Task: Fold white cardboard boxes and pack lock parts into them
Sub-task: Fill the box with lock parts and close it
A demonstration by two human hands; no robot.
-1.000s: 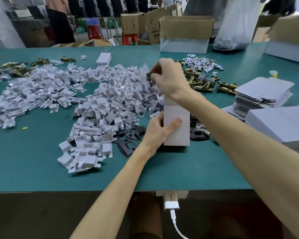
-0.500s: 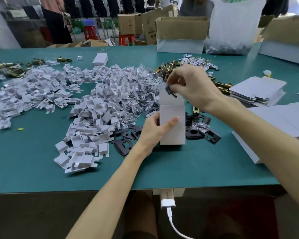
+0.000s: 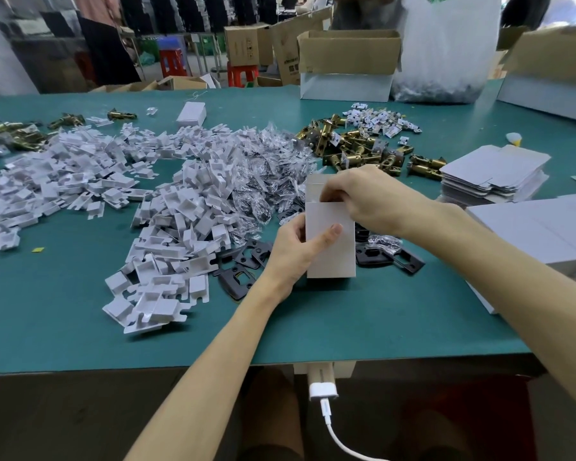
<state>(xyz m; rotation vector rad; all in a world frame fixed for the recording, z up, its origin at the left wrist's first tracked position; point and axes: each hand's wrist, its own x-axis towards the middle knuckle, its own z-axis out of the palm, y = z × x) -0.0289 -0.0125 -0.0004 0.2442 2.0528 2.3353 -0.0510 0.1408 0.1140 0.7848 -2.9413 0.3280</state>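
White box (image 3: 330, 247) upright on green table (image 3: 80, 327). Left hand (image 3: 293, 251) grips left side, thumb across front. Right hand (image 3: 363, 197) curled at open top; whether holding anything, cannot tell.

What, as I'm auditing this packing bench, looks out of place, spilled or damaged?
Little stands out. A small yellow scrap lies alone on the green table, left of the white insert pile. Otherwise the parts lie in loose heaps, and the white box held upright looks undamaged.
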